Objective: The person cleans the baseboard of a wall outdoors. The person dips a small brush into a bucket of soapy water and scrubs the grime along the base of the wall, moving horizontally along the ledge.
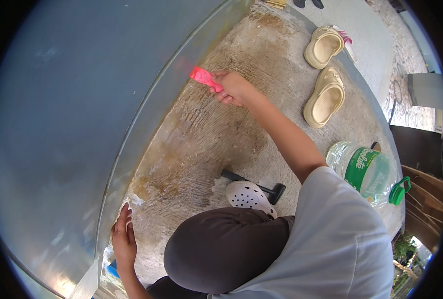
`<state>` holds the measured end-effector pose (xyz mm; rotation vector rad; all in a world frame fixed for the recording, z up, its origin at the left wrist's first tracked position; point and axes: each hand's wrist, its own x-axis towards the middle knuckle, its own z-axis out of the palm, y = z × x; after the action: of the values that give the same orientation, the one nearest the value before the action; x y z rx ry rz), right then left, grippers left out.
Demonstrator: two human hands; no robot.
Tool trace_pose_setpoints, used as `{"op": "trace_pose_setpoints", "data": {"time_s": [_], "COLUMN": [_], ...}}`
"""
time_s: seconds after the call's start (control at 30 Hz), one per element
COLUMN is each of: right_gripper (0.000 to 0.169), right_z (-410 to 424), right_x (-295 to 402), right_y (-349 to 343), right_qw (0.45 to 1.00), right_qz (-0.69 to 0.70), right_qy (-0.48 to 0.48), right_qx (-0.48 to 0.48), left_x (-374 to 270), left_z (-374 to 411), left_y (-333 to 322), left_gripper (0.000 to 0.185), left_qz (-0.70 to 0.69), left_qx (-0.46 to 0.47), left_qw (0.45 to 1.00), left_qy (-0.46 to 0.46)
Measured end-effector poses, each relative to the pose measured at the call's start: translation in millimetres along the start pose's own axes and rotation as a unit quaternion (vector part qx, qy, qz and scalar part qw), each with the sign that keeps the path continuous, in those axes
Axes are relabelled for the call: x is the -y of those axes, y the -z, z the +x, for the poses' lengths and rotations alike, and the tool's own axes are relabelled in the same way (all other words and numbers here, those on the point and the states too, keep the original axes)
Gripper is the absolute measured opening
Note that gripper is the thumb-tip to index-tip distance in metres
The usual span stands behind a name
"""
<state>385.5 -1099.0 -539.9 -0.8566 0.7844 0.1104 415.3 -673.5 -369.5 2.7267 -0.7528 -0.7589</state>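
My right hand (231,88) grips a bright pink handheld item (204,77), its exact kind unclear. The item's tip points at the lower edge of a smooth blue-grey panel (75,112), where the panel meets the rough, brown-stained concrete floor (214,130). At the lower left my left hand (124,237) holds nothing visible; its fingers are apart and its fingertips are near the panel's base. Part of a blue thing (113,268) shows beside the left wrist. A black mallet (276,193) lies on the concrete, partly behind a white clog (247,195) by my bent knee.
Two beige clogs (324,102) stand on the concrete at the upper right, with a pink and white slipper (350,46) beyond. A large clear plastic bottle (378,179) with a green cap lies beside my sleeve. A brass-coloured hinge (275,3) shows at the top.
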Motion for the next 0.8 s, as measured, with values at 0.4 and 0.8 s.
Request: {"op": "trace_pose_setpoints", "data": {"time_s": [0.4,0.8], "right_gripper": [0.033,0.042], "right_z": [-15,37], "right_x": [41,9], "right_y": [5,12], "right_qw": [1.000,0.966], "right_qz": [-0.005,-0.095], "right_qy": [0.021,0.155], "right_qx": [0.012,-0.183], "left_x": [-30,-29], "left_z": [19,32], "left_y": [1,-6], "left_gripper": [0.047,0.048], "left_qz": [-0.062,-0.058], "left_qx": [-0.003,0.016], "left_qw": [0.998,0.998], "left_qy": [0.012,-0.002]}}
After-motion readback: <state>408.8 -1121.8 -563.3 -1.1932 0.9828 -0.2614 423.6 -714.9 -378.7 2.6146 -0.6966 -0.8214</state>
